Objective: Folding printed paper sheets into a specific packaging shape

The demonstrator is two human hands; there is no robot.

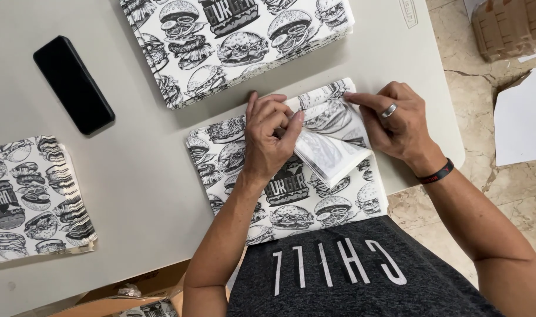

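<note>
The pale grey bench (133,194) carries three lots of black-and-white printed paper sheets: a thick stack (238,44) at the far edge, a smaller pile (33,196) at the left, and the sheet being worked (291,205) near the person's torso — it lies flat except for its upper right corner. The left hand (268,138) pinches the folded-over flap (329,155) between thumb and curled fingers (285,120). The right hand (397,126) (a ring on one finger, a dark band at the wrist) presses its fingers, nearly straight, on the sheet's far edge, gripping nothing. A black phone (73,84) lies apart, upper left.
</note>
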